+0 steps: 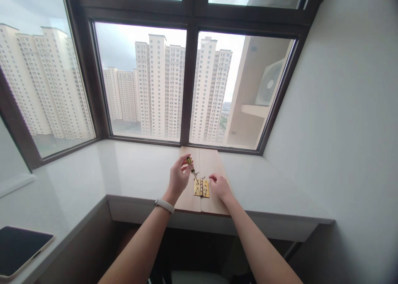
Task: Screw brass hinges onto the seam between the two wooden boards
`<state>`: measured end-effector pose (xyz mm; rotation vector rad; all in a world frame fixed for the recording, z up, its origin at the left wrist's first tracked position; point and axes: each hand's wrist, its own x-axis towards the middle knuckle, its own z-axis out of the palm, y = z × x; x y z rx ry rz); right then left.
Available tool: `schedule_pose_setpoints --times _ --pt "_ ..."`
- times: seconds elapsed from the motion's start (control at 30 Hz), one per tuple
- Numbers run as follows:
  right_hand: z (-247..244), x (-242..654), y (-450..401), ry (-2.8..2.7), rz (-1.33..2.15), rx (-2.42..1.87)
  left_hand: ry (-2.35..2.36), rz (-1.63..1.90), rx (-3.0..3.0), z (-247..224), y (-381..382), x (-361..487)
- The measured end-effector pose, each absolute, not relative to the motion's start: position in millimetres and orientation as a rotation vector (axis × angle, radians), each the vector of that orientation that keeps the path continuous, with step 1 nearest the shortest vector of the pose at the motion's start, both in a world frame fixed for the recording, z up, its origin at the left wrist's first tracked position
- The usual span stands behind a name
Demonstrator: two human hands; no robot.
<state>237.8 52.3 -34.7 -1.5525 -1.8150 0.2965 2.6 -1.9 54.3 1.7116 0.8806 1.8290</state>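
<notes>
Straddling the seam between the left board [186,203] and the right board [216,207], a gold-coloured hinge [201,189] lies spread with one leaf on each. Small dark and shiny bits, apparently screws, dot both leaves, but they are too small to count. A loose-looking screw [203,178] shows at the hinge's far edge.

A screwdriver [192,170] with a yellow and black handle slants down from the far left, its tip over the left leaf; whether it touches a screw is too fine to tell. The left hand [179,177] grasps that handle between thumb and fingers. The right hand [221,187] is just right of the hinge, over the right board, its fingers curled and thumb near the index finger; I cannot tell whether anything is pinched there.

The boards lie side by side across a white sill [139,163], from the window frame [190,68] to the near edge. A pale wristband [164,205] circles the left wrist. A dark-screened device [23,251] lies at the near left. Beyond the glass, tall apartment towers [157,85] stand under cloud, with an outdoor fan unit [270,85] on the far right. A plain wall [348,110] closes the right side.
</notes>
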Motion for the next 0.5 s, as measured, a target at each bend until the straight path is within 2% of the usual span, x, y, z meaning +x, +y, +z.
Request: schedule_pose_setpoints --times 0.3,0.5 --pt "-28.3 225.4 49.8 -2.045 0.182 -1.535 0.866 1.812 1.733 55.0 -4.3 9.2" --pt "-25.2 219.1 65.4 -2.091 0.261 -1.590 0.864 1.817 1.743 56.9 -4.8 1.7"
